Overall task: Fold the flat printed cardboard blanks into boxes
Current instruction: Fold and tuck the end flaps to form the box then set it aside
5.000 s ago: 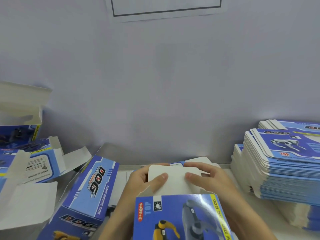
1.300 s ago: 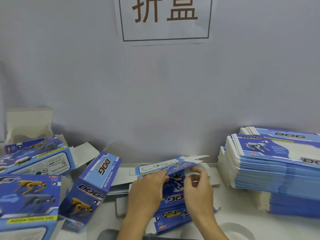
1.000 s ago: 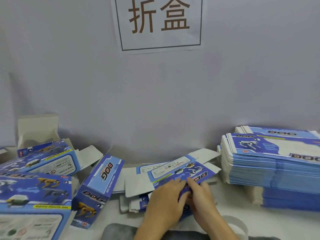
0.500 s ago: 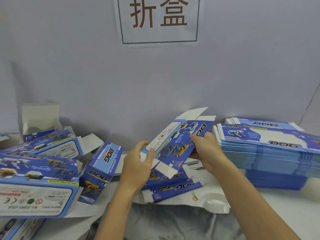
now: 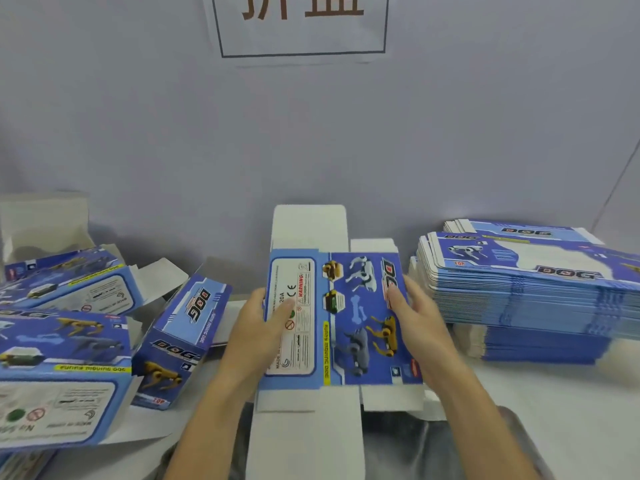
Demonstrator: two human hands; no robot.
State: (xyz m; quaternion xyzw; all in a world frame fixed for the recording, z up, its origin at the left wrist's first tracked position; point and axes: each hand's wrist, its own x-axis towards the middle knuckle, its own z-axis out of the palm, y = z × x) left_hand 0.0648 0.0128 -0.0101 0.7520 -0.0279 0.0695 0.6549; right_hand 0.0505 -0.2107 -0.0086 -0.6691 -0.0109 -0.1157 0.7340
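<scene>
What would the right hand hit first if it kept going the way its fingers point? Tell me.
The right hand grips the blank by its right edge, fingers aimed up-left and away. Going on, they would slide across the blank's printed face; beyond it stands the wall, though depth is unclear.

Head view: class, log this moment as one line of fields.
task: box folding | left hand: grips flat blue printed cardboard blank, left edge | right hand: holds right edge | state: unfolded

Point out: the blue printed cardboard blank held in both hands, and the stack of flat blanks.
blue printed cardboard blank [image 5: 349, 320], head view, on its printed middle panel.
stack of flat blue blanks [image 5: 526, 296], head view, on its front edge.
</scene>
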